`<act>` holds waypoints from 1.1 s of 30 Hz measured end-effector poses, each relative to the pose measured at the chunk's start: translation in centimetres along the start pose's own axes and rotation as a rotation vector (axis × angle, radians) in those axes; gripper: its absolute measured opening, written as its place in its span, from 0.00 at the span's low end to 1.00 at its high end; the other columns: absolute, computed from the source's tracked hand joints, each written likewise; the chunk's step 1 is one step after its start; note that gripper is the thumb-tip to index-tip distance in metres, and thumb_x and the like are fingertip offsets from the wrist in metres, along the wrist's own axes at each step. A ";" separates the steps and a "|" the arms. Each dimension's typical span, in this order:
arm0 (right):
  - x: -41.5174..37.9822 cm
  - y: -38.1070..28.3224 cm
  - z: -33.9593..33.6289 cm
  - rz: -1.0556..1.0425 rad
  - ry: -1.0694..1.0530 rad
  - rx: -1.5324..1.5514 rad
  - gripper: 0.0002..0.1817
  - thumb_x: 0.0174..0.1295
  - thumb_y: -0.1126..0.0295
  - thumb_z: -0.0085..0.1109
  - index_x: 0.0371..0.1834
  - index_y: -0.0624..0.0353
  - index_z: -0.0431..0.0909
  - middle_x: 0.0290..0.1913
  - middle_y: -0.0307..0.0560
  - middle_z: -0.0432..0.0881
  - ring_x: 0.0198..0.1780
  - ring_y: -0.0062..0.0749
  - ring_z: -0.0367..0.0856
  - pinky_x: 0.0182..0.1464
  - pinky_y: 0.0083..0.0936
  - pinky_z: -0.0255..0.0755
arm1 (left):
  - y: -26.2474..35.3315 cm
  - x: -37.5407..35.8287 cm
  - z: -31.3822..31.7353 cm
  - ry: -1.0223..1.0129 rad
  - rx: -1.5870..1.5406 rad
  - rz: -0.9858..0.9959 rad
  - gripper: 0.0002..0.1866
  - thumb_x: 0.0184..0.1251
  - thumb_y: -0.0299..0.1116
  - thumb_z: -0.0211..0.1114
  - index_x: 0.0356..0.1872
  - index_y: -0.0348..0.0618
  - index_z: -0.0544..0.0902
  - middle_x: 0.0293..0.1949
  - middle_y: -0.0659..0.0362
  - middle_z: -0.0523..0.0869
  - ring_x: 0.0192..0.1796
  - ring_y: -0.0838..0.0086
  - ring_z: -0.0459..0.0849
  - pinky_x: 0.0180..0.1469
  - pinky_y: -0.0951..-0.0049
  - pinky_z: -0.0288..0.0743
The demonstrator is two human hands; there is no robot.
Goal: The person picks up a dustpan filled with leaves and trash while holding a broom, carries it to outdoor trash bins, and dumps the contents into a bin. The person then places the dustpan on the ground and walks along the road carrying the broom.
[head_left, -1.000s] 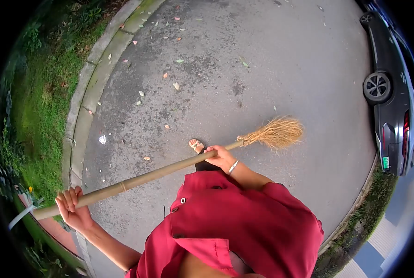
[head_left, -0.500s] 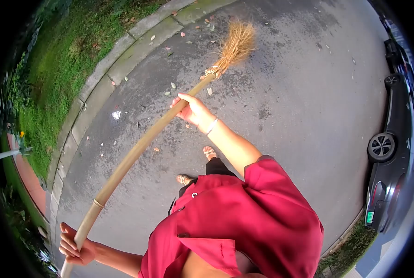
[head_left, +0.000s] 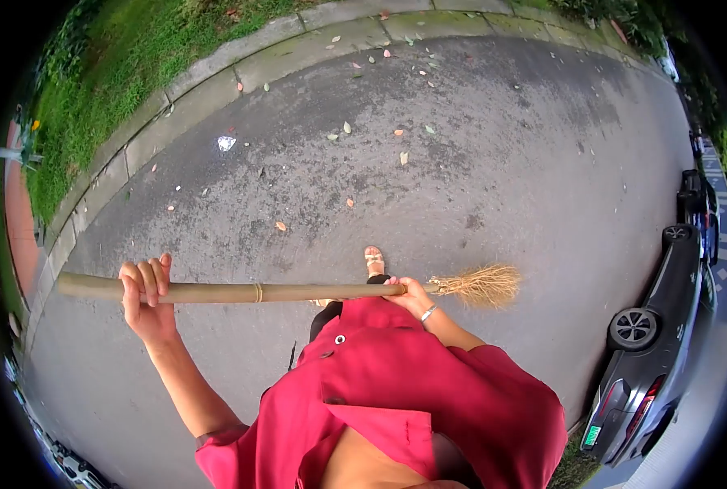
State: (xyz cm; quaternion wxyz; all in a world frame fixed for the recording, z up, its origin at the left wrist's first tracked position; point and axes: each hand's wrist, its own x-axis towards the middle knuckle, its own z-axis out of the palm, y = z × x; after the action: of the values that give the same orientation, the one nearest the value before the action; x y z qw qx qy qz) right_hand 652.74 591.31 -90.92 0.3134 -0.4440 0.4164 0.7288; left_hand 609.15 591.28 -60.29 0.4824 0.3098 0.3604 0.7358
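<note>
A long-handled straw broom (head_left: 322,292) lies crosswise in front of my body, nearly level in the head view. My left hand (head_left: 146,297) wraps its fingers round the thick pole toward the far left end. Close to the waist of my red shirt, my right hand (head_left: 410,295) grips the lower pole just short of the binding. Beyond that hand the straw bristles (head_left: 481,286) fan out to the right, over the grey pavement. One sandaled foot (head_left: 374,259) shows just above the pole; the other is mostly hidden behind it.
Scattered leaves (head_left: 404,157) and a crumpled white scrap (head_left: 226,143) lie on the asphalt ahead. A stone curb (head_left: 265,69) curves round the left and far side, with grass (head_left: 135,98) behind it. Parked at the right is a dark car (head_left: 652,342), with another vehicle beyond.
The broom has swung from pointing ahead to lying across my body, bristles now at right. My left hand has come up and forward; my right hand has drawn back toward my waist.
</note>
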 end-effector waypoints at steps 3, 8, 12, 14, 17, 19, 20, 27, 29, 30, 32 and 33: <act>2.0 6.5 4.9 -0.024 -0.115 -0.221 0.03 0.50 0.79 0.42 0.27 0.68 0.65 0.27 0.51 0.70 0.33 0.40 0.70 0.46 0.36 0.69 | 7.9 -6.1 -1.3 0.063 -0.018 0.179 0.15 0.67 0.36 0.49 0.21 0.49 0.58 0.12 0.67 0.60 0.22 0.78 0.62 0.60 0.60 0.54; 3.5 15.8 16.9 0.170 -0.427 -0.425 0.05 0.50 0.78 0.46 0.20 0.67 0.66 0.22 0.52 0.71 0.30 0.40 0.71 0.42 0.36 0.71 | 16.6 -17.4 -0.7 0.257 0.178 0.549 0.19 0.54 0.34 0.60 0.11 0.54 0.59 0.07 0.71 0.66 0.18 0.83 0.66 0.62 0.63 0.49; 5.1 16.6 25.6 0.075 -0.769 -0.581 0.06 0.52 0.74 0.48 0.20 0.63 0.70 0.19 0.48 0.73 0.28 0.38 0.73 0.39 0.36 0.71 | 14.1 -19.1 -2.5 -0.041 0.413 0.607 0.18 0.54 0.43 0.61 0.12 0.55 0.63 0.09 0.73 0.69 0.23 0.84 0.68 0.66 0.51 0.40; 4.9 17.3 27.5 0.063 -0.819 -0.640 0.06 0.54 0.73 0.49 0.22 0.63 0.70 0.24 0.49 0.75 0.32 0.39 0.75 0.42 0.37 0.72 | 13.5 -20.1 -3.5 0.013 0.464 0.669 0.19 0.53 0.45 0.63 0.12 0.56 0.64 0.10 0.74 0.69 0.24 0.85 0.69 0.65 0.52 0.42; 1.5 23.2 26.1 0.105 -0.709 -0.830 0.07 0.55 0.72 0.50 0.24 0.64 0.70 0.29 0.51 0.76 0.37 0.41 0.75 0.46 0.40 0.72 | 15.9 -25.5 -4.3 0.330 0.240 0.813 0.19 0.53 0.37 0.62 0.10 0.55 0.62 0.09 0.72 0.68 0.22 0.84 0.67 0.54 0.66 0.49; 1.6 25.6 23.5 0.231 -0.581 -0.816 0.08 0.56 0.71 0.51 0.27 0.66 0.70 0.34 0.52 0.76 0.41 0.43 0.75 0.50 0.41 0.70 | 17.6 -30.9 -5.8 0.537 0.077 0.858 0.19 0.56 0.31 0.58 0.10 0.53 0.60 0.08 0.69 0.66 0.21 0.82 0.63 0.54 0.69 0.50; 2.9 25.9 22.2 0.250 -0.534 -0.816 0.08 0.56 0.71 0.50 0.29 0.67 0.70 0.36 0.53 0.75 0.42 0.43 0.75 0.53 0.40 0.69 | 18.0 -34.3 -6.3 0.521 0.074 0.862 0.19 0.55 0.30 0.59 0.11 0.53 0.60 0.07 0.70 0.65 0.22 0.82 0.64 0.54 0.70 0.50; 6.5 38.1 7.6 0.588 -0.223 -0.956 0.06 0.55 0.73 0.52 0.24 0.58 0.66 0.25 0.43 0.69 0.30 0.31 0.70 0.43 0.35 0.70 | 18.9 -57.4 1.9 0.956 0.383 1.219 0.17 0.59 0.31 0.55 0.12 0.51 0.62 0.11 0.66 0.69 0.24 0.78 0.66 0.60 0.65 0.52; 4.1 42.8 2.5 0.799 -0.163 -1.016 0.05 0.56 0.73 0.52 0.25 0.58 0.67 0.25 0.43 0.70 0.32 0.32 0.71 0.45 0.35 0.70 | 19.1 -58.2 7.9 1.121 0.609 1.290 0.17 0.60 0.30 0.54 0.12 0.50 0.62 0.12 0.65 0.69 0.24 0.77 0.66 0.59 0.65 0.53; 3.0 44.7 0.1 0.895 -0.157 -1.039 0.05 0.56 0.73 0.52 0.26 0.58 0.67 0.26 0.43 0.70 0.34 0.33 0.72 0.47 0.35 0.70 | 19.0 -57.8 10.8 1.189 0.714 1.303 0.17 0.60 0.30 0.54 0.13 0.50 0.62 0.12 0.65 0.68 0.24 0.77 0.66 0.58 0.65 0.54; 1.0 47.3 -4.0 1.024 -0.144 -1.084 0.04 0.57 0.73 0.52 0.27 0.58 0.67 0.29 0.44 0.70 0.37 0.34 0.72 0.50 0.36 0.70 | 18.2 -56.2 15.5 1.316 0.899 1.316 0.16 0.60 0.29 0.53 0.13 0.50 0.62 0.13 0.64 0.68 0.24 0.76 0.66 0.57 0.65 0.56; -0.1 48.1 -5.5 1.089 -0.096 -1.099 0.04 0.57 0.73 0.52 0.28 0.58 0.67 0.31 0.44 0.70 0.39 0.34 0.72 0.51 0.36 0.70 | 17.6 -55.1 17.3 1.356 0.981 1.318 0.16 0.60 0.29 0.53 0.13 0.49 0.62 0.13 0.64 0.68 0.24 0.76 0.66 0.57 0.64 0.56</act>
State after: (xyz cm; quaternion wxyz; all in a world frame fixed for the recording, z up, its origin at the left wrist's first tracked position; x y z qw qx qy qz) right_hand 615.13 564.42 -76.43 -0.3367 -0.2364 0.1408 0.9005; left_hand 633.34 539.05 -42.19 -0.4901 0.1296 0.5718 0.6450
